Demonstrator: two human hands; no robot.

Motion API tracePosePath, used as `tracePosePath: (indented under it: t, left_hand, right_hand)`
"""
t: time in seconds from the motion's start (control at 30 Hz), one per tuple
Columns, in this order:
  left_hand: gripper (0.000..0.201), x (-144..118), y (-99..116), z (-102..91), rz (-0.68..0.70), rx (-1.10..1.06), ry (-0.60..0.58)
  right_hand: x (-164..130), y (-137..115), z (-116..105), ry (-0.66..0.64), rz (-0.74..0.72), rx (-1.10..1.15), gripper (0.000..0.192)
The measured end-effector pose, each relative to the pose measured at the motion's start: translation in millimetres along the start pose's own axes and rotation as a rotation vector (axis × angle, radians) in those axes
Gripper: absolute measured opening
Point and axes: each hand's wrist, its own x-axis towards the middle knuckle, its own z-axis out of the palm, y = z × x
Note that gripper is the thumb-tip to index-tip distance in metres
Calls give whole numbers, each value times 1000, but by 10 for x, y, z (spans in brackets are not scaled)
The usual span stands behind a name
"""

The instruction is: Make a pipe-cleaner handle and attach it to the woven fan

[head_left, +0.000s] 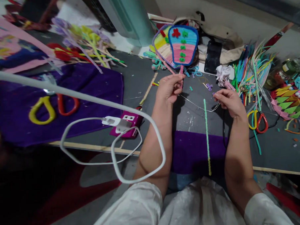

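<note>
Here, a small craft fan (183,44) of striped pink and blue, edged in dark blue, stands upright over a grey worktable (138,79), its handle pinched in the left hand (169,87). The right hand (228,100) pinches the end of a thin wire (196,105) sagging between both hands. A green pipe cleaner (207,136) lies between the forearms; scissors (259,121) rest just right.

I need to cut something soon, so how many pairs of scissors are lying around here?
2. The yellow-and-red-handled scissors lie on the purple cloth at left; the other scissors lie right of the right hand. More may hide in the clutter.
</note>
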Motion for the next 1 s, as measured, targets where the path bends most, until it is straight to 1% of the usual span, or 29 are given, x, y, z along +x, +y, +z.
tracePosePath:
  t: [0.13, 0.3, 0.43, 0.5, 0.77, 0.9, 1.0]
  left_hand:
    - [18, -5, 16, -6, 1, -55, 30]
    - [13, -22, 31, 19, 4, -171, 97]
    - [7, -26, 26, 50, 45, -208, 155]
    - [7, -23, 18, 61, 63, -223, 175]
    - [8, -17, -12, 77, 129, -207, 206]
    - [4, -23, -22, 85, 139, -200, 220]
    - [6, -14, -45, 78, 127, -148, 229]
  right_hand:
    - [17, 17, -6, 12, 10, 22, 33]
    - [24, 32, 7, 52, 56, 50, 38]
    - [20, 40, 23, 82, 85, 57, 35]
    - [21, 37, 33, 88, 101, 62, 33]
    - [44, 62, 65, 121, 131, 109, 29]
    - [72, 105, 78, 167, 128, 130, 27]
    - [92, 120, 82, 206, 104, 127, 23]
